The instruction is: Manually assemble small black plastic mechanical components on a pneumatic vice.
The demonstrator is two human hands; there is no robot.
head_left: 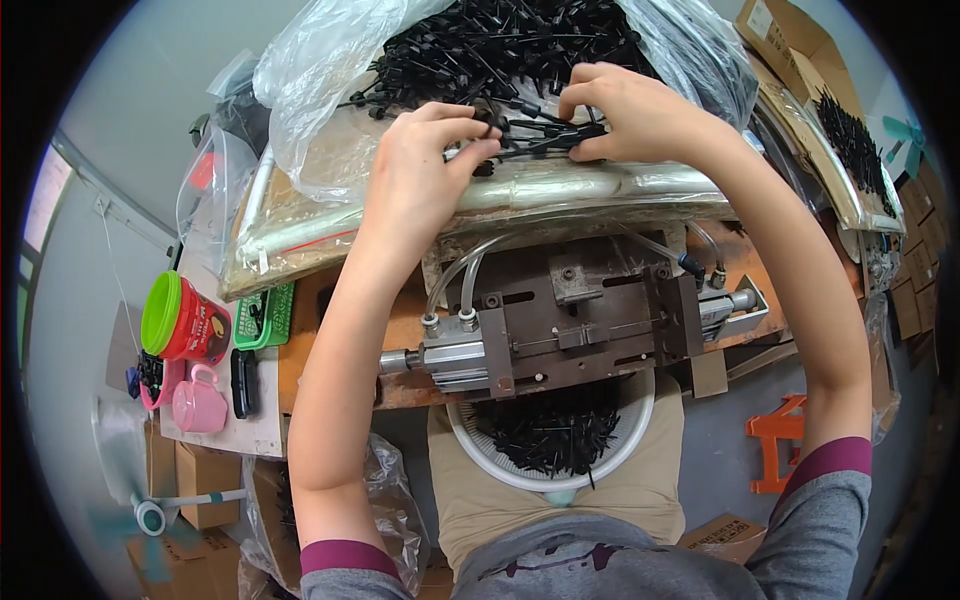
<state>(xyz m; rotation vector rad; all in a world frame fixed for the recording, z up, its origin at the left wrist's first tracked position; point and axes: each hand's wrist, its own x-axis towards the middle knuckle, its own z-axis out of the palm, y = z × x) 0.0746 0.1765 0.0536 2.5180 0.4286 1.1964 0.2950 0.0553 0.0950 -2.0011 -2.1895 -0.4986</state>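
Observation:
A big heap of thin black plastic rods with thicker ends (510, 45) lies on a tray lined with clear plastic (330, 180). At the near edge of the heap, several of these black rods (545, 137) lie crosswise between my hands. My left hand (420, 150) has its thumb and fingers curled on the left ends of the rods. My right hand (640, 115) closes on their right ends, thumb below and fingers above. Below the tray sits a dark metal fixture (570, 330) with an air cylinder (455, 362) on its left side.
A white basket of black rods (462, 440) rests between my legs under the fixture. At left stand a red tub with a green rim (200, 320), a pink mug (198, 402) and a green basket (280, 315). Another box of rods (850, 140) stands at right, with an orange stool (772, 440) below.

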